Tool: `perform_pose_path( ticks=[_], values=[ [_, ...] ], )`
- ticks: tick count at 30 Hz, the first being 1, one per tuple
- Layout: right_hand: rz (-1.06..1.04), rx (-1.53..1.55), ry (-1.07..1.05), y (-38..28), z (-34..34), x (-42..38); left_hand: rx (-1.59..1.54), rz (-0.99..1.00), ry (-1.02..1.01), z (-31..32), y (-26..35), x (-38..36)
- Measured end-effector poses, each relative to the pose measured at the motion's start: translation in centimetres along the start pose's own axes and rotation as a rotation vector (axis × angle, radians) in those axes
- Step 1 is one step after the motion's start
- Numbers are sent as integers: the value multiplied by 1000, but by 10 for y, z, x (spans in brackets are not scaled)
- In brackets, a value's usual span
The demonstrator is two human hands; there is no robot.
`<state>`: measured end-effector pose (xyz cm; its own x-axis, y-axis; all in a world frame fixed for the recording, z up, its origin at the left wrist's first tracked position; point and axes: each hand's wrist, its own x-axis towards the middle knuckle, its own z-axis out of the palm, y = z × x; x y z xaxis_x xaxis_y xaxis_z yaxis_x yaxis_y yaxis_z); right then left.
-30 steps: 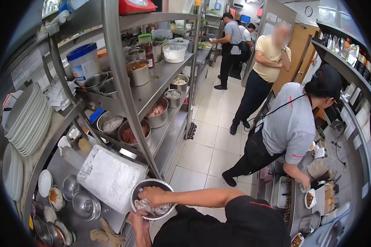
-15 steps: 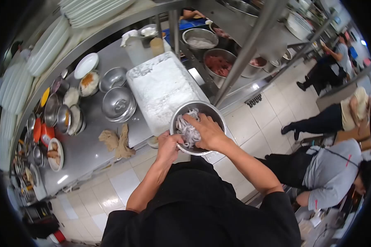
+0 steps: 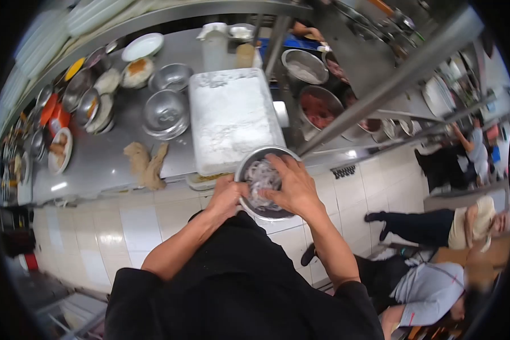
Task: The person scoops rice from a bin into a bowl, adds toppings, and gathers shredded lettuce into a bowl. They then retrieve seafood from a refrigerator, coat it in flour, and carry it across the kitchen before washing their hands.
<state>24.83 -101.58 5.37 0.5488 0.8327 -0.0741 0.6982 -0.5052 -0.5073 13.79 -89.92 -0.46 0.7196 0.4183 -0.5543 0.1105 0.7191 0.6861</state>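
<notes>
A steel bowl (image 3: 276,215) is held up in front of my black apron, just off the counter's edge. Inside lie pale, purplish strips that look like sliced squid (image 3: 259,182). My left hand (image 3: 227,194) is closed on the bowl's left rim, thumb on top. Reaching in from the right, my right hand (image 3: 298,190) has its fingers and thumb curled around some of the squid strips; motion blurs the fingertips. Right beyond the bowl sits a white tray (image 3: 196,161) with a thick layer of white powder (image 3: 232,119).
Stacked steel bowls (image 3: 165,116), a crumpled brown cloth (image 3: 147,164) and a plate of food (image 3: 61,150) stand on the steel counter (image 3: 105,161). A slanting metal post (image 3: 374,96) rises right of the tray, near bowls of red meat (image 3: 318,107). Co-workers (image 3: 430,289) are at the right.
My view has turned, so the counter and tray sit more level. My right hand has shifted within the bowl, stirring the squid strips; my left hand keeps its hold on the rim.
</notes>
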Motion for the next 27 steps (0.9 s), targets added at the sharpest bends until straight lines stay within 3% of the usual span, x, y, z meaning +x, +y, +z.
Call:
perform_pose_path(
  ticks=[1,4,8,12,14,18,20,21,25,27],
  values=[
    [-27,-66,-28,10,13,1,4,35,-72,-9,-13,8],
    [-8,33,-168,1,29,14,225,92,-5,-17,-11,7],
    [-79,95,-16,17,53,32,154,116,34,-23,-8,15],
    [9,59,248,-6,33,55,166,53,29,-32,22,20],
    [97,57,255,-27,12,66,154,9,46,-34,53,16],
    [-41,99,271,-59,-10,85,31,86,12,-57,85,40],
    [-35,301,211,-76,-10,96,116,66,-9,-65,107,44],
    [73,477,130,-87,-13,101,125,101,-3,-70,114,48],
    [233,436,202,-88,7,131,159,126,16,-84,143,60],
    [116,267,211,-78,37,142,195,105,27,-87,151,67]
  ],
)
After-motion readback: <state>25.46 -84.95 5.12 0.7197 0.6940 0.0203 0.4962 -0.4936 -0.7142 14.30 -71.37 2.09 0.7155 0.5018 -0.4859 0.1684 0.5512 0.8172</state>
